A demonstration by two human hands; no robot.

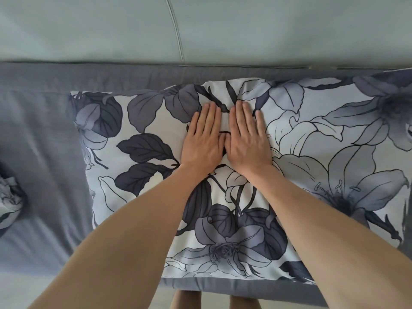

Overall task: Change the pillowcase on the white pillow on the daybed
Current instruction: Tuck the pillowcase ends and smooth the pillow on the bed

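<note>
Pillow [289, 152] fills a floral pillowcase [145, 121] on the grey daybed [44, 130]; left hand [204, 141] and right hand [247, 139] press flat, fingers straight.

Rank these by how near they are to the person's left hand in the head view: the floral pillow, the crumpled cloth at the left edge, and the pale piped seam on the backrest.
From the left hand:
1. Floral pillow, directly under the palm.
2. Pale piped seam, behind, up the backrest.
3. Crumpled cloth, far left on the grey sheet.

1. Grey sheet [44, 134] left of the floral pillow [301, 157] lies open for a hand.
2. A crumpled floral cloth [10, 197] blocks the far left edge.
3. The pale backrest [89, 30] walls off the far side.
</note>
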